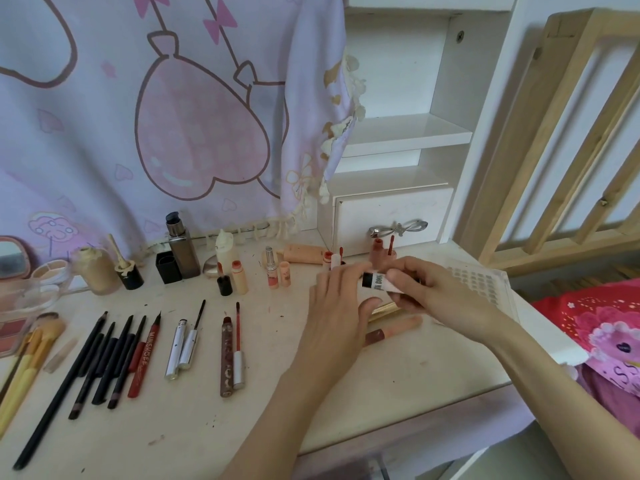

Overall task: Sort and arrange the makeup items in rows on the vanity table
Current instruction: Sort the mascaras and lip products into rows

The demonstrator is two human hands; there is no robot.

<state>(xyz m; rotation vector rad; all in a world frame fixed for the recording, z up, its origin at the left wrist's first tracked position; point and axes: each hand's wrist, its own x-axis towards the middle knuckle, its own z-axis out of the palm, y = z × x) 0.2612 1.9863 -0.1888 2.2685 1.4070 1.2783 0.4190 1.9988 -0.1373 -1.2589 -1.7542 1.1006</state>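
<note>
Grip: right hand [417,289] pinches the white body of a small black-capped tube [379,283] held above the surface [398,368], left hand [337,303] fingertips closing at its cap end; tube judged light, rigid, smooth, best taken mid-body; sorted pencils [104,358] lie well left.

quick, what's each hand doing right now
Left hand: fingers on the black-capped end of the small white tube; actual grip cannot be told.
Right hand: holding the tube's white end.
</note>
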